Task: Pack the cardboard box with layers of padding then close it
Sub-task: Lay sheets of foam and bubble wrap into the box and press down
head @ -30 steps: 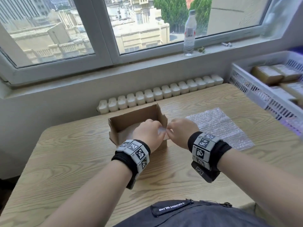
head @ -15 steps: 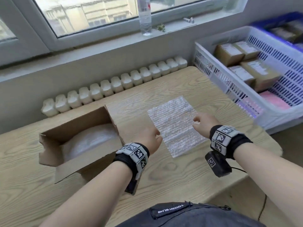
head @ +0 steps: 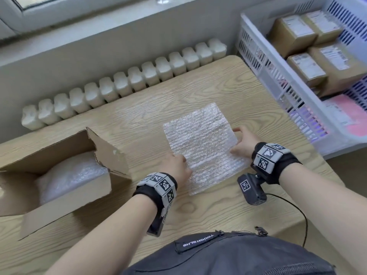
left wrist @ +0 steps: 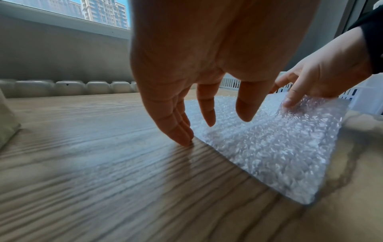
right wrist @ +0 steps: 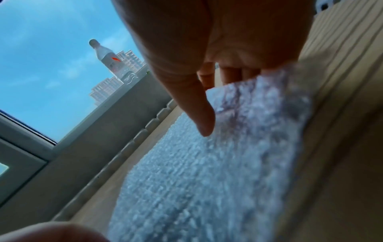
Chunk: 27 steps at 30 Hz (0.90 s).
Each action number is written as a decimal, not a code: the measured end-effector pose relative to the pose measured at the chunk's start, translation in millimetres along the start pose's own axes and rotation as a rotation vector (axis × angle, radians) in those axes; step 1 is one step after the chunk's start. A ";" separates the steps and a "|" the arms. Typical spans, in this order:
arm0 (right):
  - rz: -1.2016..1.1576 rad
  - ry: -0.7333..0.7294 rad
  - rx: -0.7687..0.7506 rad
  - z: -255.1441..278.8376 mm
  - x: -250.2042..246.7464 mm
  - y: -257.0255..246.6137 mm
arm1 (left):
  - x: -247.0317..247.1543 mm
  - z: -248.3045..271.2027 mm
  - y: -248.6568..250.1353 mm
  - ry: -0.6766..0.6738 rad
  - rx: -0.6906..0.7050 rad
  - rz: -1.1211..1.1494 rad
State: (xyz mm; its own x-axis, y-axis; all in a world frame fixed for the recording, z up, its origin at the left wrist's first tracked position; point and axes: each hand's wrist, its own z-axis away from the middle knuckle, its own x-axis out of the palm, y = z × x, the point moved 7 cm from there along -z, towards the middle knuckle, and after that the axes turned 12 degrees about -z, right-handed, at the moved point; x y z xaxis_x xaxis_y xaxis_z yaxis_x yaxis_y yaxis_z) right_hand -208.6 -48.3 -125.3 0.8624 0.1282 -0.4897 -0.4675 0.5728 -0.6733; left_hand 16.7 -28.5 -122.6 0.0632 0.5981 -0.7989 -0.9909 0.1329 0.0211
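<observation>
Pinched bubble wrap sheet [head: 200, 143] edge with right hand [head: 243, 142], left hand [head: 176, 167] fingers [left wrist: 182, 131] loosely spread at opposite edge, likely readying lift toward cardboard box [head: 59, 195].

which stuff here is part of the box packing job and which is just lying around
Part of the job:
cardboard box, open, padding already inside
bubble wrap sheet on the table
left hand and right hand at the sheet's edges

Just lying about:
white crate of labelled parcels
water bottle

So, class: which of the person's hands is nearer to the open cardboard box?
Left. The left hand is at the bubble wrap sheet's near-left edge, the side facing the cardboard box. The right hand lifts the sheet's far right edge.
</observation>
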 end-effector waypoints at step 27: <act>-0.118 0.386 -0.649 218.1 0.3 -160.9 | -124.0 183.5 -131.3 0.846 0.063 0.565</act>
State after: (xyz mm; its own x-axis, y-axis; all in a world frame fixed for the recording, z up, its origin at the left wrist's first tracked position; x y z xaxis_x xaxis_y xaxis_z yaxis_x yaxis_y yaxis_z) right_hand -90.8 36.1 103.8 0.8404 -0.2650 -0.4727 -0.4996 -0.0408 -0.8653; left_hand 160.7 24.9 84.0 -0.5407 -0.1653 -0.8248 -0.8403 0.0604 0.5388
